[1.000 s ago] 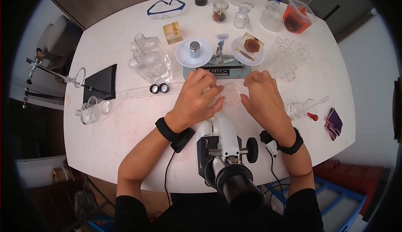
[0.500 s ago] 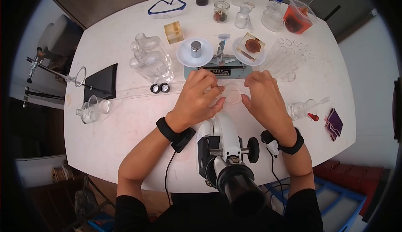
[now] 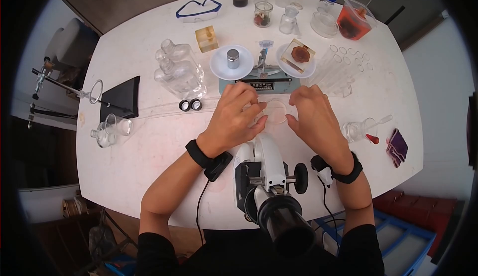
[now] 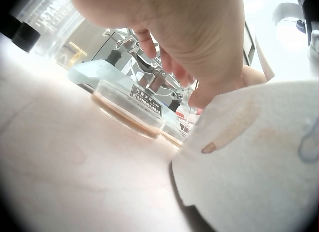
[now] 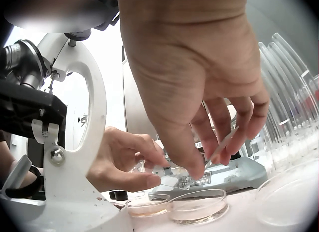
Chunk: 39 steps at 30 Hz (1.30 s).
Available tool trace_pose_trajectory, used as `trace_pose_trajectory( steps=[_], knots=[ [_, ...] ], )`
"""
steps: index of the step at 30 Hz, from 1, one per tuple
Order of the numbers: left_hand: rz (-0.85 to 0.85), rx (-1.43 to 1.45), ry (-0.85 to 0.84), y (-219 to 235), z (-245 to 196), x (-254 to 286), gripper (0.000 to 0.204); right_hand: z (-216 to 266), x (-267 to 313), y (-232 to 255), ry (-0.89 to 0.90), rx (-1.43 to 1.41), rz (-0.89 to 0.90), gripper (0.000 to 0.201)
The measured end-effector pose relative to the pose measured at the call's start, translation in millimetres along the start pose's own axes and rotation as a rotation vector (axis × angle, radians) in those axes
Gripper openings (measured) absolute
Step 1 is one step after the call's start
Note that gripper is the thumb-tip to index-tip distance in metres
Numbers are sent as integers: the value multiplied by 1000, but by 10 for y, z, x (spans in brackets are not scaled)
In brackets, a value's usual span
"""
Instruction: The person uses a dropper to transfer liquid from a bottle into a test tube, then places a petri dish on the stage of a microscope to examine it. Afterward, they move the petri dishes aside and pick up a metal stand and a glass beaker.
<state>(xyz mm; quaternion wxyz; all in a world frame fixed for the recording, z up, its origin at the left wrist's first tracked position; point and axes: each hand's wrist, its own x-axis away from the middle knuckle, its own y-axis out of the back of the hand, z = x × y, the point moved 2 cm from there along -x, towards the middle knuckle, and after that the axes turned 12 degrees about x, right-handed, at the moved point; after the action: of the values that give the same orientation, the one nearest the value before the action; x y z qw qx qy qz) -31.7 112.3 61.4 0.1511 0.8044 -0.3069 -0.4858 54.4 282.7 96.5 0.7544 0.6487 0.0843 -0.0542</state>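
The left hand (image 3: 236,116) is over the table beyond the microscope, thumb and fingers bent together. In the right wrist view a small clear piece (image 5: 170,181) shows at the left hand's fingertips, apparently pinched. The right hand (image 3: 316,119) faces it, pinching a thin, pale translucent piece (image 5: 222,145) between thumb and fingers. Shallow clear round dishes stand below: one dish (image 3: 276,112) between the hands, and a pinkish one (image 5: 147,208) beside it. In the left wrist view a dish (image 4: 127,111) with a tan layer lies below the left hand.
The white microscope (image 3: 269,161) stands between the forearms. Behind the hands is a balance (image 3: 260,85) bearing a metal weight (image 3: 232,59) and a clear block (image 3: 298,56). Clear bottles (image 3: 181,76) stand left; test tubes (image 3: 338,71) and a beaker (image 3: 352,132) are right.
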Motion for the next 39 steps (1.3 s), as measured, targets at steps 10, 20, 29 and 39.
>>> trace_pose_trajectory(
  steps=[10, 20, 29, 39],
  knots=[
    [-6, 3, 8, 1, 18, 8, 27, -3, -24, 54, -37, 33, 6, 24],
    [-9, 0, 12, 13, 3, 3, 28, -10, -27, 70, -79, 46, 30, 23],
    [-11, 3, 0, 5, 3, 14, 29, 4, -20, 64, -69, 37, 34, 25],
    [-12, 12, 13, -1, 10, 27, 32, -3, -11, 28, -5, 20, 13, 23]
  ],
)
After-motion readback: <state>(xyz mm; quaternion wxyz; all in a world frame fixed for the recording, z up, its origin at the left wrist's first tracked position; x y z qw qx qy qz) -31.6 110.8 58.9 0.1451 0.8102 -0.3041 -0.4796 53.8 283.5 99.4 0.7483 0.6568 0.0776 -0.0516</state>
